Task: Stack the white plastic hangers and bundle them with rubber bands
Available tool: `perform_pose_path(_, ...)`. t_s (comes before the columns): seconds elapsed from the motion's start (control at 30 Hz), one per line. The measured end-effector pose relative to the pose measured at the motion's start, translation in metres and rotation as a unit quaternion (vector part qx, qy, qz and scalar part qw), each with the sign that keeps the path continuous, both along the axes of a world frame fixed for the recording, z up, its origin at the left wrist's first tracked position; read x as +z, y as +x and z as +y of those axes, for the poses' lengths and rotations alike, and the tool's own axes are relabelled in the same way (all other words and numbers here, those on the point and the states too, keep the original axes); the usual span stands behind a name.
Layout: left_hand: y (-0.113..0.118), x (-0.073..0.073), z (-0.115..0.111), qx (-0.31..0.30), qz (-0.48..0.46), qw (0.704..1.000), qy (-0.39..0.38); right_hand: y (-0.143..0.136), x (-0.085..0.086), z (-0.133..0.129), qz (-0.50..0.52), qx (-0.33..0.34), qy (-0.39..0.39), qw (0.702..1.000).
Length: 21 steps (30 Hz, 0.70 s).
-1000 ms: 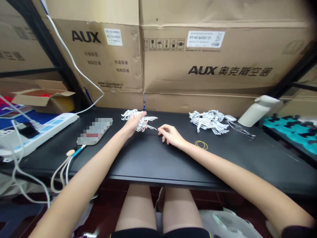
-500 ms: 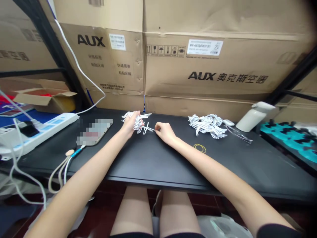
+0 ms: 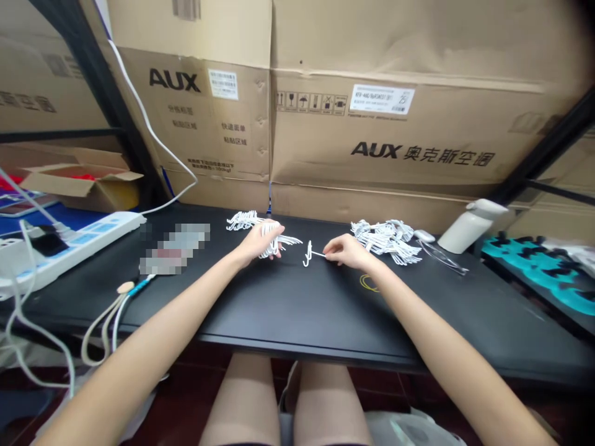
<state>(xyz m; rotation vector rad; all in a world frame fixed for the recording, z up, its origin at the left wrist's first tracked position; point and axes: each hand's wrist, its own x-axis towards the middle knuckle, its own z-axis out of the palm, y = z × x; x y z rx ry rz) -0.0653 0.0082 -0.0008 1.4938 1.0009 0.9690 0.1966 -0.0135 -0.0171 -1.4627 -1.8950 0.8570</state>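
Observation:
My left hand (image 3: 261, 240) is wrapped round a bunch of white hooks (image 3: 269, 239), their thin ends sticking out to the right. Behind that hand, more white hooks (image 3: 242, 220) lie on the black table. My right hand (image 3: 346, 251) pinches the thin end of a single white hook (image 3: 308, 253), whose curved part points left, in the gap between my hands. Behind and to the right of my right hand lies a larger heap of white hooks (image 3: 385, 238). Yellow rubber bands (image 3: 369, 284) rest beside my right wrist.
At the left are a phone (image 3: 174, 249) with a strap and cable, and a white power strip (image 3: 69, 248). Cardboard boxes (image 3: 316, 155) stand along the back. To the right are glasses (image 3: 444, 257), a white bottle (image 3: 471, 226) and a teal tray (image 3: 539, 272).
My right hand has moved right with a hook in its fingers, away from the bunch. My left hand has shifted slightly right with its bunch, uncovering the hooks behind it.

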Motion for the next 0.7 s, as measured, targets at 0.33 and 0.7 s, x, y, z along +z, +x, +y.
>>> perform_pose_path(0.33, 0.006, -0.005, -0.008, -0.102, 0.080, 0.991, 0.018, 0.009, 0.012, -0.008, 0.161, 0.035, -0.093, 0.982)
perform_pose_path(0.7, 0.011, -0.005, -0.012, -0.117, 0.054, 0.991, 0.024, -0.017, 0.004, -0.017, 0.245, 0.029, -0.048, 0.968)
